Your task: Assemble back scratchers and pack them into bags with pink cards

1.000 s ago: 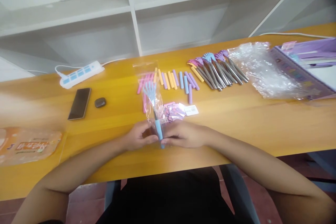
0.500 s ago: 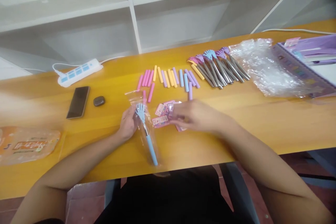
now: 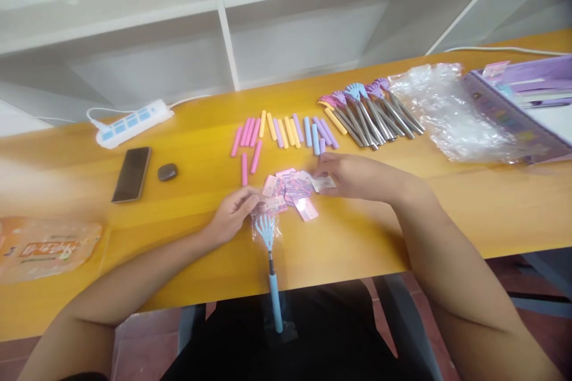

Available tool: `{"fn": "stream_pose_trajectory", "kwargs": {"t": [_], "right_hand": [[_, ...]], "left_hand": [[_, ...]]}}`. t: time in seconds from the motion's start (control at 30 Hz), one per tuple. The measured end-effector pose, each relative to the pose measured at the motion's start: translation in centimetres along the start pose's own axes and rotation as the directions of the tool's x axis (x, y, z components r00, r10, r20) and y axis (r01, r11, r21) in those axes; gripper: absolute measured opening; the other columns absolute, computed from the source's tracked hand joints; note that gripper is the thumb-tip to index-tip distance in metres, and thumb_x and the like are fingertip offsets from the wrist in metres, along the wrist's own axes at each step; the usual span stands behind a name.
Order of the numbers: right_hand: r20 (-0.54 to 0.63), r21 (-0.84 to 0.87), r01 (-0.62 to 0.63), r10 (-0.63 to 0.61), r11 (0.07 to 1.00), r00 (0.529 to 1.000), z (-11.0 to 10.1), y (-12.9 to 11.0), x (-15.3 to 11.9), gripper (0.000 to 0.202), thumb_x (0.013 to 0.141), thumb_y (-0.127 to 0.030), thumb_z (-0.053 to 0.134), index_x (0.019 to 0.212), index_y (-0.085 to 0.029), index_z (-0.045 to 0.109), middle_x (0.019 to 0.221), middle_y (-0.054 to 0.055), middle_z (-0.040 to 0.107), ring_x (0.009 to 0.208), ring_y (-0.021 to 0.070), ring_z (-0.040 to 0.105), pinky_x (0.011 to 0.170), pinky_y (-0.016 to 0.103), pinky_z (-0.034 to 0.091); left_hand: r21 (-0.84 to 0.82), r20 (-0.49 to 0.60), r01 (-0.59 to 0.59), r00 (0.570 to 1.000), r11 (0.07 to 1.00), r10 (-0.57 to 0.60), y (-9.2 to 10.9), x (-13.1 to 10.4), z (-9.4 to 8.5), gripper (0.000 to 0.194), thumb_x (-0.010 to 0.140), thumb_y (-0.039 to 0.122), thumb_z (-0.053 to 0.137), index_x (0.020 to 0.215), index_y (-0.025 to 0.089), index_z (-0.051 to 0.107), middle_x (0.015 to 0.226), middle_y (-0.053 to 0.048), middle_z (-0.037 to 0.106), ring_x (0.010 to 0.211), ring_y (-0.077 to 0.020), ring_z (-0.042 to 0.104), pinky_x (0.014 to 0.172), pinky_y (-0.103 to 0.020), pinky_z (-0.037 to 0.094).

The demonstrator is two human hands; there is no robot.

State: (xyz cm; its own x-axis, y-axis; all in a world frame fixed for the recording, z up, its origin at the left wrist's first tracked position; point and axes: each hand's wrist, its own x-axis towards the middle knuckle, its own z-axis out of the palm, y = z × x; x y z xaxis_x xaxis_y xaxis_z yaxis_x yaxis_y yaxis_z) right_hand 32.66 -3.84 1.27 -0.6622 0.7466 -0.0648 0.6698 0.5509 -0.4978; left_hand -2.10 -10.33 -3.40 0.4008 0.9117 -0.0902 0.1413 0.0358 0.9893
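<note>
My left hand (image 3: 236, 212) pinches the top of a clear plastic bag (image 3: 277, 231). Inside the bag a blue back scratcher (image 3: 274, 294) hangs head up, its handle reaching past the table's front edge. At the right of a loose pile of small pink cards (image 3: 295, 187), my right hand (image 3: 342, 175) closes finger and thumb on a pale card (image 3: 323, 183). One pink card (image 3: 306, 209) lies at the pile's near side. Beyond the hands are rows of pink, yellow, purple and blue handle sleeves (image 3: 271, 126).
Several back scratchers with bare metal rods (image 3: 370, 116) lie at the back right, beside clear plastic bags (image 3: 465, 113) and a purple box (image 3: 527, 125). A phone (image 3: 131, 174), a dark rounded case (image 3: 167, 172) and a power strip (image 3: 134, 124) are on the left.
My left hand has moved right and the bagged back scratcher has shifted right and toward me. My right hand has drawn back right from the pile with a card.
</note>
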Motion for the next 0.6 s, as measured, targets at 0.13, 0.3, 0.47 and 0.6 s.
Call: {"fn": "stream_pose_trajectory", "kwargs": {"t": [0.13,0.3,0.47,0.6], "right_hand": [[-0.055,-0.078,0.075,-0.080,0.994,0.995,-0.1,-0.6,0.1,0.016,0.101,-0.027,0.063,0.100,-0.020,0.077,0.099,0.007,0.074,0.089,0.0215,0.069,0.082,0.035,0.050],[-0.378,-0.250,0.005,-0.102,0.968,0.920,0.1,-1.6,0.7,0.027,0.108,-0.032,0.059,0.085,-0.020,0.068,0.086,0.006,0.067,0.071,0.0170,0.059,0.064,0.032,0.041],[-0.605,-0.224,0.287,-0.363,0.932,0.709,1.7,-3.8,1.2,0.008,0.107,-0.021,0.062,0.108,-0.022,0.069,0.092,0.005,0.071,0.075,0.0154,0.064,0.062,0.030,0.047],[-0.540,-0.360,0.534,-0.637,0.765,0.550,4.1,-6.1,1.4,0.017,0.102,-0.015,0.067,0.117,-0.021,0.069,0.098,0.004,0.075,0.080,0.0143,0.069,0.059,0.028,0.050]], "left_hand": [[-0.019,-0.059,-0.056,0.997,0.998,0.055,0.6,0.1,0.3,0.037,0.104,0.055,0.065,0.122,0.022,0.067,0.105,-0.004,0.071,0.090,-0.0175,0.069,0.084,-0.031,0.056],[-0.040,-0.085,-0.133,0.988,0.990,0.129,0.5,0.2,0.6,0.028,0.106,0.047,0.065,0.119,0.023,0.061,0.104,-0.003,0.068,0.092,-0.0164,0.067,0.083,-0.029,0.054],[-0.030,-0.133,-0.240,0.963,0.970,0.234,-0.2,0.2,0.4,0.019,0.107,0.038,0.065,0.106,0.023,0.054,0.109,-0.003,0.067,0.098,-0.0154,0.065,0.088,-0.029,0.052],[-0.027,-0.172,-0.235,0.958,0.972,0.227,-0.2,0.4,0.4,0.025,0.108,0.037,0.063,0.097,0.024,0.046,0.105,-0.002,0.067,0.092,-0.0138,0.064,0.084,-0.028,0.051]]}}
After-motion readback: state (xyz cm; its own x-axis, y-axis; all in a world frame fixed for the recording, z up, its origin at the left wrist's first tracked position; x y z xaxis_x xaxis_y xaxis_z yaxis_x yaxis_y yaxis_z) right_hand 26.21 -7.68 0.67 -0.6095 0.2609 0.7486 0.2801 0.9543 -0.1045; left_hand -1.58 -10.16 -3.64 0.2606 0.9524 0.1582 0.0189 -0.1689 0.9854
